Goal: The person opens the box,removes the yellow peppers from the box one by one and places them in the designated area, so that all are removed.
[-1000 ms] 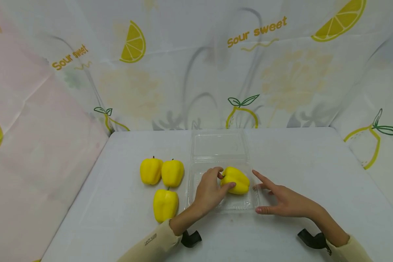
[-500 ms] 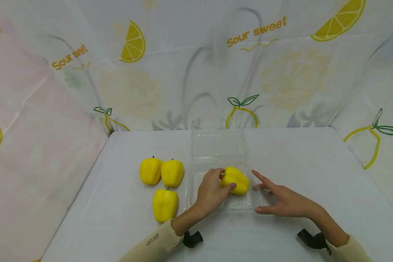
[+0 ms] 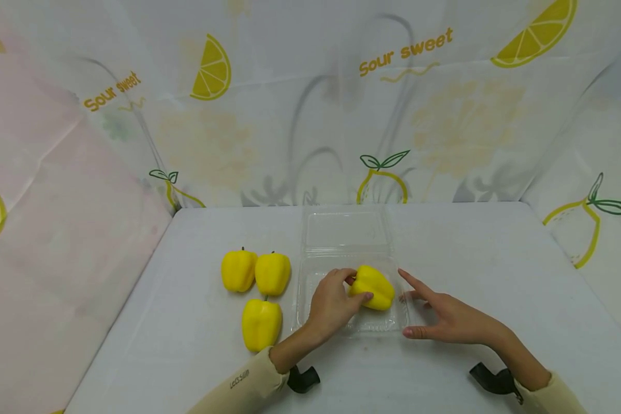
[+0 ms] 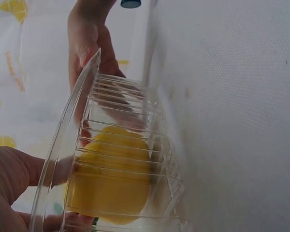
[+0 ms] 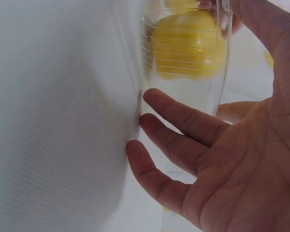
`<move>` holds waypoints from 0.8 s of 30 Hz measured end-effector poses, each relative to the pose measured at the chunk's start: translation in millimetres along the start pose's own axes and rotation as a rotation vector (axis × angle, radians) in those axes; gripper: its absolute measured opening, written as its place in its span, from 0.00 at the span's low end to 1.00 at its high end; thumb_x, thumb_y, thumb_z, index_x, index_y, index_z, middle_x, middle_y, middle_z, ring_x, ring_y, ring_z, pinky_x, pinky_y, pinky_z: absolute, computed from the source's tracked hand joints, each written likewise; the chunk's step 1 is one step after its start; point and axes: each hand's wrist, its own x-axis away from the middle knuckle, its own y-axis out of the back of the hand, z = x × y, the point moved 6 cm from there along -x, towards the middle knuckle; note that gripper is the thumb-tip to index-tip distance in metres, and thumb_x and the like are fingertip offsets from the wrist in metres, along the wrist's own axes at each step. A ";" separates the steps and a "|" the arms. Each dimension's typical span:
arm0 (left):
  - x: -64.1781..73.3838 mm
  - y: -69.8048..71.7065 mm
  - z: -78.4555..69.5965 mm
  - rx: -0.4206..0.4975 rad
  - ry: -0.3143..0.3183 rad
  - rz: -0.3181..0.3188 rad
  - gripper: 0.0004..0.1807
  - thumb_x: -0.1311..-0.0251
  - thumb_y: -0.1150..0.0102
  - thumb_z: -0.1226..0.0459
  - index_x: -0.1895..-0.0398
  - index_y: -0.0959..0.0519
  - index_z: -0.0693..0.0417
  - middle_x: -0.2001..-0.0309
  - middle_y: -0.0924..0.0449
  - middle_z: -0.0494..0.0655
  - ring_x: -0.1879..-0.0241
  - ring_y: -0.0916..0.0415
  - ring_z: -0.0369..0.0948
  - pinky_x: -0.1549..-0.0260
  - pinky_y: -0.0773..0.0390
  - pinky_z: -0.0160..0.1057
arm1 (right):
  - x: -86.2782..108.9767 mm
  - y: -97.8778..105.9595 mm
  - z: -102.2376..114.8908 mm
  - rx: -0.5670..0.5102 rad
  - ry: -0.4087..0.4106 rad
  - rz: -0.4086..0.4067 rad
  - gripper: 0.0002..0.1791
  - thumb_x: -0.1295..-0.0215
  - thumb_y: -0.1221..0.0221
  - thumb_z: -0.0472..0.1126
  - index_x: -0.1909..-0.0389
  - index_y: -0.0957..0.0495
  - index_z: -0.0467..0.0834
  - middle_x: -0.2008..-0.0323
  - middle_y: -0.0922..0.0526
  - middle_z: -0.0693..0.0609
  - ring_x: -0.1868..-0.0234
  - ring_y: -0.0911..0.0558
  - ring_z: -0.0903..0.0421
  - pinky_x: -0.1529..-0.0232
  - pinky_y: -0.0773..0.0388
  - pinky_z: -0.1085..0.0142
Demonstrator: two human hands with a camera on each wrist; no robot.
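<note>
My left hand (image 3: 333, 302) holds a yellow bell pepper (image 3: 376, 288) between thumb and fingers, inside the base of a clear plastic clamshell box (image 3: 310, 313). The pepper lies on its side, its stem end toward the left hand. Through the ribbed box wall in the left wrist view, the pepper (image 4: 113, 179) shows low in the box. My right hand (image 3: 447, 319) is at the box's right side, fingers spread and thumb near the front corner. In the right wrist view its fingers (image 5: 179, 145) reach along the tabletop beside the box wall.
Several more yellow bell peppers stand left of the box: a back-left one (image 3: 239, 271), one beside it (image 3: 272, 273) and a front one (image 3: 261, 325) near the left forearm. The box's lid (image 3: 347, 230) lies folded back. A lemon-print cloth (image 3: 269, 115) hangs behind the white table (image 3: 186, 345).
The held pepper has shifted slightly toward me and to the right within the box, the left hand moving with it. My right hand stays in place.
</note>
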 end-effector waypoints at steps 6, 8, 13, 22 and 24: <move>0.5 4.0 1.1 0.032 0.000 0.004 0.26 0.50 0.24 0.58 0.48 0.19 0.60 0.61 0.20 0.44 0.71 0.32 0.36 0.70 0.30 0.32 | -0.2 0.0 0.2 0.005 0.005 0.003 0.58 0.41 0.33 0.60 0.21 0.62 0.54 0.39 0.26 0.39 0.46 0.22 0.41 0.48 0.27 0.41; 0.4 5.2 2.0 0.041 0.003 0.008 0.26 0.50 0.24 0.58 0.48 0.19 0.61 0.61 0.20 0.44 0.71 0.32 0.35 0.71 0.29 0.31 | -0.5 0.3 0.5 0.007 0.010 0.002 0.58 0.41 0.33 0.60 0.21 0.62 0.54 0.39 0.26 0.39 0.46 0.22 0.41 0.48 0.27 0.41; 1.9 9.1 3.1 0.062 -0.008 0.014 0.26 0.50 0.23 0.58 0.49 0.18 0.61 0.61 0.19 0.44 0.72 0.31 0.36 0.71 0.28 0.32 | -0.6 0.4 0.8 0.009 0.010 0.006 0.59 0.41 0.33 0.61 0.21 0.62 0.53 0.40 0.26 0.40 0.45 0.23 0.42 0.48 0.27 0.42; 8.1 17.7 10.6 0.081 0.008 0.022 0.26 0.52 0.23 0.57 0.51 0.18 0.59 0.63 0.20 0.41 0.73 0.31 0.37 0.73 0.28 0.32 | -0.5 0.8 1.0 0.014 0.027 0.003 0.58 0.41 0.34 0.61 0.21 0.63 0.53 0.40 0.25 0.42 0.44 0.23 0.43 0.48 0.27 0.43; 9.6 20.4 10.9 0.085 0.008 0.019 0.26 0.52 0.23 0.57 0.51 0.18 0.60 0.64 0.20 0.41 0.73 0.31 0.37 0.73 0.28 0.32 | -0.5 0.9 0.6 0.015 0.025 0.003 0.58 0.41 0.34 0.61 0.21 0.63 0.53 0.40 0.25 0.42 0.45 0.23 0.43 0.48 0.27 0.43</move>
